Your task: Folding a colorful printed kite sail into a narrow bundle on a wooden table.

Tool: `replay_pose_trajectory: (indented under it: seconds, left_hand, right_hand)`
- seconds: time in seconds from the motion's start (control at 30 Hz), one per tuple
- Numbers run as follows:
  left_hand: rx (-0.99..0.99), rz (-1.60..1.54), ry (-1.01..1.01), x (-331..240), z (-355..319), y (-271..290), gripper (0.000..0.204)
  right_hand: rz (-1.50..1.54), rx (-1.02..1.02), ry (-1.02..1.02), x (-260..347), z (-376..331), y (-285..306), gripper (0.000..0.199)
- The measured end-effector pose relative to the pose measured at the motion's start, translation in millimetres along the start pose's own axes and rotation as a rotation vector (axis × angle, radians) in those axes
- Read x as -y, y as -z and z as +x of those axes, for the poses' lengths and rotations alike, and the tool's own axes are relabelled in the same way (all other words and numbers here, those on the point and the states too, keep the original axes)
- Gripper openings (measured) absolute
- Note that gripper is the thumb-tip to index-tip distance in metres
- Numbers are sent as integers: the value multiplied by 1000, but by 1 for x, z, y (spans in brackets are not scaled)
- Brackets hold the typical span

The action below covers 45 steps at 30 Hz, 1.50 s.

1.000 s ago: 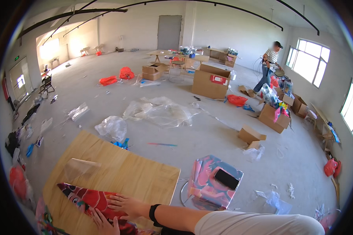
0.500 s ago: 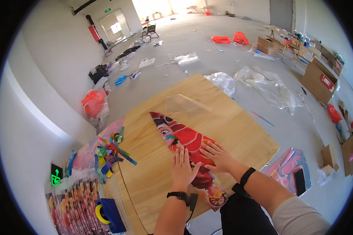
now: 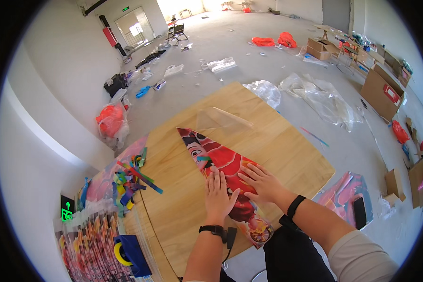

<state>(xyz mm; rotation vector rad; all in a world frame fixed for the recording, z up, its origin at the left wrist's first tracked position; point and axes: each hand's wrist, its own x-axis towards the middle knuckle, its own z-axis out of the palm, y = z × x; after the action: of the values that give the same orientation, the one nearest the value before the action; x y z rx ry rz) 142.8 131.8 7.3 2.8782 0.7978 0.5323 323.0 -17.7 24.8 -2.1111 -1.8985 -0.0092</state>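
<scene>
A long, folded printed sheet (image 3: 223, 151), mostly red with a cartoon face, lies slantwise on the wooden table (image 3: 286, 141). It tapers to a point at its far left end, and its near end reaches the table edge by my legs. My left hand (image 3: 217, 197) rests flat on its middle, fingers stretched forward. Beside it, my right hand (image 3: 263, 184) presses on the sheet's right edge with fingers spread. Just ahead of my left fingertips sits a short teal strip (image 3: 203, 159). A clear plastic piece (image 3: 224, 118) lies beyond the sheet.
Left on the table are colourful ribbon strips (image 3: 132, 176), a stack of bagged printed pieces (image 3: 91, 246) and a blue tape dispenser (image 3: 137, 256) with yellow tape. At right, a phone (image 3: 359, 212) lies on a pink printed sheet (image 3: 336, 196). Plastic wrap (image 3: 322, 98) and cardboard boxes (image 3: 381, 94) occupy the floor.
My view has tilted slightly, so the table and room sit a little higher in the picture. Both hands stay flat on the folded sheet, in nearly the same spots.
</scene>
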Motion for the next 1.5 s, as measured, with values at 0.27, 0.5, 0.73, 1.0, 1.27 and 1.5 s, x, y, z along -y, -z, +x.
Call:
replay_pose_trajectory:
  seconds: [0.27,0.5,0.73,1.0,1.27,1.5]
  left_hand:
    - [83,5,2,-3,1,5,90]
    - [59,-130,-40,11,2,7,96]
    - [233,-70,-188,-26,-35,29,93]
    - [408,-106,-364,-55,-97,60,87]
    - [622,-112,-771,-55,-128,90,81]
    - [630,74,-855,-56,-134,91,82]
  right_hand:
    - [-3,-30,18,-2,-3,-6,78]
    - [27,-23,-5,1,0,-2,83]
    - [25,-10,-30,-2,-1,-3,88]
    - [4,42,-55,1,-2,-1,89]
    - [28,47,-55,2,-1,0,89]
    - [-9,0,-43,1,-3,1,88]
